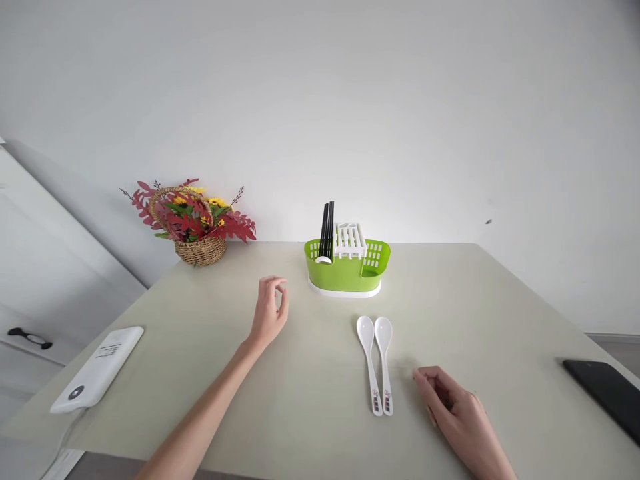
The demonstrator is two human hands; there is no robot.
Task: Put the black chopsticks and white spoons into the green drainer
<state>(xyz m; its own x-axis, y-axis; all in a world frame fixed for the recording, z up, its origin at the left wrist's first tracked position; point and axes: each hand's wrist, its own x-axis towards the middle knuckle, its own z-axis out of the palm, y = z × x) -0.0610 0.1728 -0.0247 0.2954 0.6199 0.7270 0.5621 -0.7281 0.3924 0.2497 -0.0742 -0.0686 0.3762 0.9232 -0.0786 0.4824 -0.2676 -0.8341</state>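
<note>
Two white spoons (371, 357) lie side by side on the table, bowls away from me and printed handle ends towards me. To their right, my right hand (453, 410) rests low with its fingers curled in and thumb against the index finger; nothing shows in it. My left hand (271, 310) is raised left of the spoons, fingers bent and a gap between thumb and fingertips, holding nothing. Beyond both hands stands a green utensil holder (340, 275) on a white base. Several black chopsticks (327, 230) stand in its left part, beside a white slotted rack (349, 241).
A wicker basket (200, 252) of red and yellow flowers stands at the back left. A white power bank (97, 370) with a cable lies on the left, a black phone (605, 397) at the right edge. A wall (400, 133) rises behind the table.
</note>
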